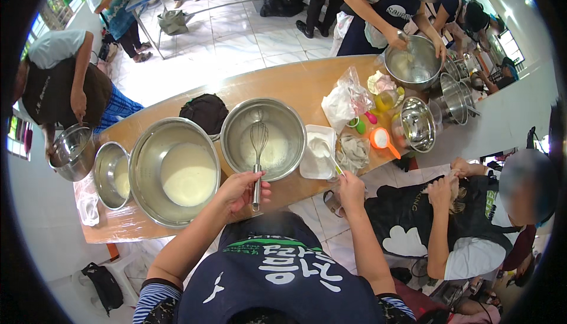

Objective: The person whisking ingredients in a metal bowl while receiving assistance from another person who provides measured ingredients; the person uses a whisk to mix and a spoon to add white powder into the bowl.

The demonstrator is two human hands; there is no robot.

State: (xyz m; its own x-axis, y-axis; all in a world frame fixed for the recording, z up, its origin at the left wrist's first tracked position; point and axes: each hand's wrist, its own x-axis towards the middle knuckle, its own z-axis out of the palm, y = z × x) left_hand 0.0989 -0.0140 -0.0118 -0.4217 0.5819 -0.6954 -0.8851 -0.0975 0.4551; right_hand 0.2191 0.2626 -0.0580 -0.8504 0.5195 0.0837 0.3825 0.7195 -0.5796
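Note:
My left hand [238, 192] is closed round the handle of a wire whisk [258, 138]. The whisk's wires hang over a steel bowl [295, 120] with pale, frothy liquid in its bottom. To the right of that bowl, my right hand [352, 189] grips the light-coloured handle of a spoon [336, 163]. Its head reaches into a white plastic tub [307, 169] of white powder or cream; I cannot tell which. Left of the whisk bowl stands a large steel bowl [143, 197] with smooth cream-coloured batter in it.
A smaller steel bowl [101, 164] stands far left. Behind lies a black cloth bag [204, 113]. Plastic bags [342, 101], an orange measuring cup [380, 138], an oil bottle [387, 100] and stacked steel bowls [452, 102] crowd the table's right. Co-workers stand left, opposite and right, some working with bowls.

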